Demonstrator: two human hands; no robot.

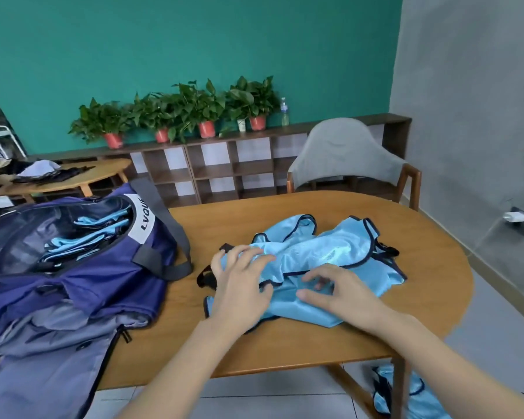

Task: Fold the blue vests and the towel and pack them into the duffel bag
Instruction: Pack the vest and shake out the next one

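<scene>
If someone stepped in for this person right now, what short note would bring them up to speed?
Left hand: fingers spread flat on the crumpled blue vest on the table.
Right hand: fingers loosely bent, resting on the same vest.
Duffel bag: open at the table's left end, with folded blue vests already inside.
More blue fabric lies on the floor under the table's right side.
Left to do: fold this vest, pack it, pick up the floor piece. No towel is in view.

Potted plants point(176, 116) and a bottle point(284, 111) top the shelf point(224, 164); a grey chair point(345, 152) stands behind the wooden table point(315, 343).
</scene>
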